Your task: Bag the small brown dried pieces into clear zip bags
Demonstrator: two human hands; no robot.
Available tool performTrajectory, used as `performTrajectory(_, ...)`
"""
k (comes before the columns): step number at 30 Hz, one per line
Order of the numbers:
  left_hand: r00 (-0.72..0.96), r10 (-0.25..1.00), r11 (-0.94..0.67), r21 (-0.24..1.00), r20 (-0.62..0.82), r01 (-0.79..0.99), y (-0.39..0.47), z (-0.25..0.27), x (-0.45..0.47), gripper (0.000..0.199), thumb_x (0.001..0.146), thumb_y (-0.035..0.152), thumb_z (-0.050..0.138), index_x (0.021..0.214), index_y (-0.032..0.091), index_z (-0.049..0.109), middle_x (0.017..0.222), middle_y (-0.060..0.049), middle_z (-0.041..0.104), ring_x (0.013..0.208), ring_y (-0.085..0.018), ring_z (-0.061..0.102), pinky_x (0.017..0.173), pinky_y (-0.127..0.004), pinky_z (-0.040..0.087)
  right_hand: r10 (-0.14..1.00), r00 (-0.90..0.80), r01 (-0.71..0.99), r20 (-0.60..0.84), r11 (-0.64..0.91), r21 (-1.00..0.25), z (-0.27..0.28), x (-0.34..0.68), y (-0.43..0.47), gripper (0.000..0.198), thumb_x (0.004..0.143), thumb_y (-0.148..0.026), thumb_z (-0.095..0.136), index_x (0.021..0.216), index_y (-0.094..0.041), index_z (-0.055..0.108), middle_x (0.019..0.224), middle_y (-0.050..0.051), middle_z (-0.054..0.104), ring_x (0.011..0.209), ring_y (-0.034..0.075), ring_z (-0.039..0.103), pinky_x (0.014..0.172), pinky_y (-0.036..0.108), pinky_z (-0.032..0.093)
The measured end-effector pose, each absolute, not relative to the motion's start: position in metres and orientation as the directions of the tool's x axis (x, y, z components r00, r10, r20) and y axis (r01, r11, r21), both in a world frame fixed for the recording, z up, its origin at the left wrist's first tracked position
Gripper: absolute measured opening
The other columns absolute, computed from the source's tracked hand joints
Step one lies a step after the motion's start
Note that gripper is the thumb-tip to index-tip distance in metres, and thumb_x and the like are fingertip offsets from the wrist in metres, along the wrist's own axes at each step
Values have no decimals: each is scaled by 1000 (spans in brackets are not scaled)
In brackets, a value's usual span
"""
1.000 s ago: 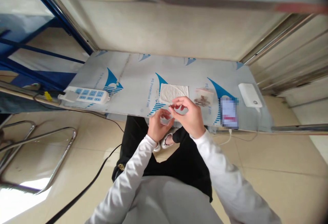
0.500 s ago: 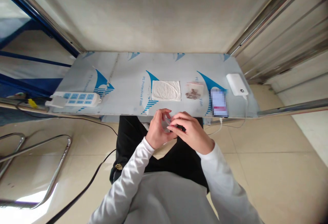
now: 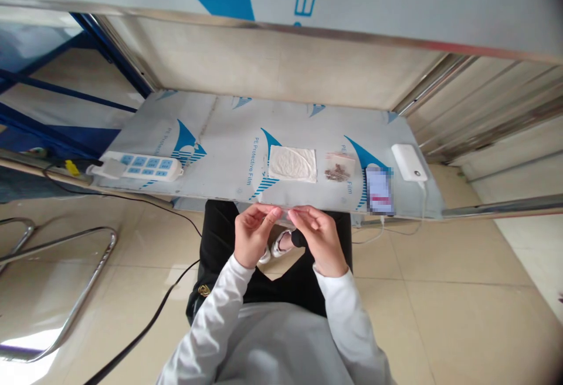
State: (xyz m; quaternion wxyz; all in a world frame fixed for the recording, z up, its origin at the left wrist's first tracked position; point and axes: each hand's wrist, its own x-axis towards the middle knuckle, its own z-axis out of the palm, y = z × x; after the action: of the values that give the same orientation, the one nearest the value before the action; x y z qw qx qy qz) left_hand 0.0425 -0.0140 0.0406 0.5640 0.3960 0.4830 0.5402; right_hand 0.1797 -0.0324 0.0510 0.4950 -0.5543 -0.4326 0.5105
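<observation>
Just in front of the shelf's front edge, my left hand is closed, its thumb pinched against the fingers. My right hand mirrors it in a like pinch. A small, thin piece of clear plastic is stretched between the two pinches; its exact kind is hard to make out. Beyond my hands, a folded white cloth lies flat on the film-covered metal shelf. To its right lies a small clear zip bag with brown bits inside.
A phone and a white power bank with a cable lie at the right. On the left is a white power strip. An upper shelf overhangs the back, and a metal-framed chair stands at lower left.
My hands have moved apart from a cupped, overlapping hold into two facing pinches, with the clear plastic between them. The view has tilted, showing more of the upper shelf.
</observation>
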Motion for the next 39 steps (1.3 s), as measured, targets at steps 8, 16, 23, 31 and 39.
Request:
performTrajectory(8, 88, 985, 168, 950, -150, -264, -15, 38, 34, 21, 72, 31, 74, 79, 12, 67, 77, -6, 72, 71, -15, 67, 70, -26, 54, 983, 114, -48, -145, -140, -989, 51, 173, -32, 23, 77, -38, 70, 85, -16, 68, 85, 7, 74, 81, 22, 69, 76, 32, 55)
performTrajectory(16, 45, 981, 192, 934, -187, -301, -13, 41, 33, 21, 73, 31, 74, 75, 12, 66, 69, -2, 69, 64, -11, 63, 64, -20, 51, 970, 152, -148, -192, -170, -974, 47, 172, -34, 19, 77, -36, 71, 80, -18, 67, 80, 4, 73, 79, 19, 68, 73, 27, 51)
performTrajectory(23, 120, 976, 202, 955, -180, -219, -10, 40, 34, 20, 73, 29, 73, 79, 11, 69, 80, -8, 73, 72, -15, 66, 69, -24, 52, 979, 112, -134, -171, -155, -979, 54, 174, -32, 19, 77, -35, 71, 85, -18, 67, 84, 5, 72, 83, 19, 67, 76, 28, 51)
performTrajectory(31, 115, 973, 220, 953, -200, -207, -10, 42, 36, 21, 73, 30, 73, 77, 11, 69, 73, -6, 72, 66, -15, 65, 66, -24, 52, 973, 169, -111, -158, -140, -984, 44, 178, -34, 17, 76, -34, 71, 79, -18, 66, 73, 2, 70, 69, 15, 64, 64, 24, 49)
performTrajectory(39, 103, 983, 162, 980, -151, -113, -9, 40, 35, 17, 71, 28, 74, 77, 13, 72, 76, -7, 74, 68, -17, 68, 65, -24, 53, 985, 70, -131, -158, -148, -980, 50, 174, -31, 17, 78, -34, 69, 84, -18, 66, 82, 3, 71, 79, 17, 66, 71, 26, 51)
